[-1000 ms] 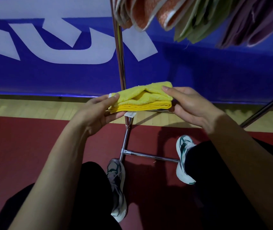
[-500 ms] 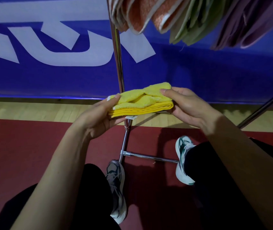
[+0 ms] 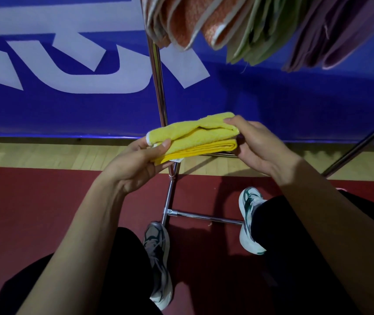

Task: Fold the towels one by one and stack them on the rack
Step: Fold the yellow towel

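- Between the two hands, in the air above the rack's lower bars, a folded yellow towel (image 3: 195, 138) lies roughly level, several layers thick, with a small white tag showing under its left end.
- The left hand (image 3: 136, 164) is clamped on the towel's left end, thumb on top and fingers underneath.
- The right hand (image 3: 257, 146) grips the right end, its fingertips (image 3: 228, 121) pinching the upper layer, which lifts slightly off the layers below.
- Behind the towel a chrome upright of the rack (image 3: 158, 87) rises past a blue banner (image 3: 67, 105) with large white lettering; a horizontal chrome bar joins the rack's base on the floor, and another slanted bar shows at the right edge.
- Up on the rack hang other towels: orange towels (image 3: 186, 21), green towels (image 3: 256, 35) and purple towels (image 3: 340, 35), side by side.
- Below, two sneakers stand on a red mat (image 3: 22, 212), one on each side of the base bar; a strip of wooden floor runs between mat and banner.
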The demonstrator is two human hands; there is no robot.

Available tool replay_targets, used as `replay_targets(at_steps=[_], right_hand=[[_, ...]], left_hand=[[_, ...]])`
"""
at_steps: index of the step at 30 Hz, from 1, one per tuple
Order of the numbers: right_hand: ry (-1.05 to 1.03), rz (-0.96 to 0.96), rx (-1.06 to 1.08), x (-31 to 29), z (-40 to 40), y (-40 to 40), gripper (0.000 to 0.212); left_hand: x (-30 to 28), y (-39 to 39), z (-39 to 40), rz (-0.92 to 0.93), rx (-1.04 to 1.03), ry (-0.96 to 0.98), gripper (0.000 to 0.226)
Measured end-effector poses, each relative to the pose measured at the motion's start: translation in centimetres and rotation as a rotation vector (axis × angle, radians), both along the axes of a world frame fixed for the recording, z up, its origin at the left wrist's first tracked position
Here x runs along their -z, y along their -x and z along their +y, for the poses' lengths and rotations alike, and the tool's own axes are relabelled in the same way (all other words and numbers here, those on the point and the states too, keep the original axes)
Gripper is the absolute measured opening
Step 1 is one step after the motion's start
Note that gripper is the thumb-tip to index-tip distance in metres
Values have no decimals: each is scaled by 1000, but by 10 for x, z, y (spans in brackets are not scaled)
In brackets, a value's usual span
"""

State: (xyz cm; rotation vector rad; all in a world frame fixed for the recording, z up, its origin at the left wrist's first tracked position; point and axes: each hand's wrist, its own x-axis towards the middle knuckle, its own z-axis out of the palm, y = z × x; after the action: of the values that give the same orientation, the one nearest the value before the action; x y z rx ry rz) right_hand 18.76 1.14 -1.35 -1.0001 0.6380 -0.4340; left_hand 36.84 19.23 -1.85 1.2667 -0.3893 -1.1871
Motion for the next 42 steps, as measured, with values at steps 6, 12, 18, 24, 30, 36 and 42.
replay_targets(at_steps=[6, 12, 18, 24, 30, 36, 42], right_hand=[[-10, -17, -22, -1, 1, 0, 22], [13, 28, 53, 4, 0, -4, 23], [159, 53, -201, 9, 5, 1, 61], [222, 80, -74, 16, 4, -5, 37], [232, -8, -35, 15, 7, -8, 40], [114, -25, -71, 11, 8, -7, 35], [67, 37, -17, 11, 0, -6, 33]], left_hand=[[-4, -2, -1, 97, -36, 2, 30], [-6, -3, 0, 63, -62, -15, 43], [-8, -2, -1, 50, -101, -17, 45], [-9, 0, 0, 32, -111, -36, 41], [-11, 0, -2, 22, -140, -23, 43], [-12, 0, -1, 137, -165, 25, 40], [-7, -6, 1, -31, -134, -103, 41]])
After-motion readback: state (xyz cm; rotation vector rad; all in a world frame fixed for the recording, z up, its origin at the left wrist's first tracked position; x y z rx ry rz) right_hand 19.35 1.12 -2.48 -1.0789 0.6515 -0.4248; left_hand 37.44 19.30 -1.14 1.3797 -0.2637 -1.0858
